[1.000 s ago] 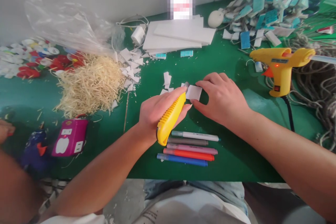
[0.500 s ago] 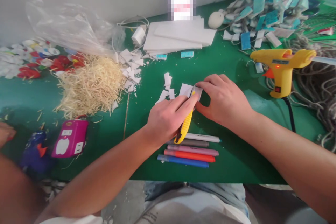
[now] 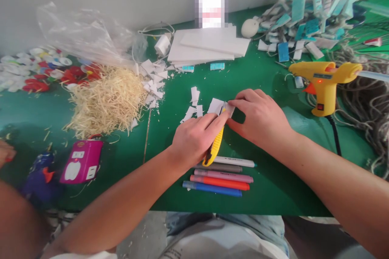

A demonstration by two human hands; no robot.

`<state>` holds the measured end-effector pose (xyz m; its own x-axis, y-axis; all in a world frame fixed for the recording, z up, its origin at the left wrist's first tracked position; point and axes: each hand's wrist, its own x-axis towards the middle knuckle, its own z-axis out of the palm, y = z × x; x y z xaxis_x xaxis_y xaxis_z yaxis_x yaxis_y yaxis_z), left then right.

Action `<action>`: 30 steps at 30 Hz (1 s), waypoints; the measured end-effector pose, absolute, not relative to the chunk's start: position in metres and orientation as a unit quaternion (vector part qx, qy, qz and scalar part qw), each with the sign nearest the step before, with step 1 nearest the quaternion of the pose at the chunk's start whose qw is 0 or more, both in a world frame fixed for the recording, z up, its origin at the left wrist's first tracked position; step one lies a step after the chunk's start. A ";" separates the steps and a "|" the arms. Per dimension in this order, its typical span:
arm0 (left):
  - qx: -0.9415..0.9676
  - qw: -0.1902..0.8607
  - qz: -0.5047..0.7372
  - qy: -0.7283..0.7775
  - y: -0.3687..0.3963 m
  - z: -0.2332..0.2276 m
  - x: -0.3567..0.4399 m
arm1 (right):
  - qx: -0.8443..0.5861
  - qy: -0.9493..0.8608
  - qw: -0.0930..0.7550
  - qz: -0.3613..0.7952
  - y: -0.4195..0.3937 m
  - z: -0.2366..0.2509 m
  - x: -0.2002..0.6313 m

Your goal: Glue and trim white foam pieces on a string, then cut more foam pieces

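My left hand (image 3: pixel 194 135) is closed around a yellow utility knife (image 3: pixel 216 145), its blade end pointing away from me at a white foam piece (image 3: pixel 216 105). My right hand (image 3: pixel 258 113) pinches the right end of that piece between thumb and fingertips, close to the blade. Part of the piece lies hidden under my left fingers. Small white offcuts (image 3: pixel 195 95) are scattered just beyond my left hand. Several markers lie side by side nearer to me, among them a blue marker (image 3: pixel 212 188) and an orange marker (image 3: pixel 219 181).
A yellow glue gun (image 3: pixel 325 85) with its light on stands at right beside grey cord (image 3: pixel 361 117). White foam sheets (image 3: pixel 206 46) lie at the back. Wood shavings (image 3: pixel 106 101), a magenta box (image 3: pixel 82 161) and a blue glue gun (image 3: pixel 41 174) are at left, near another person's arm.
The view has shifted slightly. Both hands stay nearly in place, with the knife still on the foam piece; its blade sits a little differently against it.
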<state>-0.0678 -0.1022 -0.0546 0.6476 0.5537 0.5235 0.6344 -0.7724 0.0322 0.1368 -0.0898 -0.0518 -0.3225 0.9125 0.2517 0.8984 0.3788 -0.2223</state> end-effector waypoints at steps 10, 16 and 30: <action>-0.908 0.153 -0.216 -0.326 -0.105 -0.053 -0.063 | -0.552 -0.814 0.177 0.017 -0.089 -0.053 0.137; -0.909 0.176 -0.215 -0.312 -0.105 -0.053 -0.060 | -0.551 -0.814 0.182 0.020 -0.089 -0.055 0.138; -0.896 -0.011 -0.304 -0.322 -0.098 -0.054 -0.075 | -0.506 -0.836 0.209 -0.031 -0.091 -0.058 0.142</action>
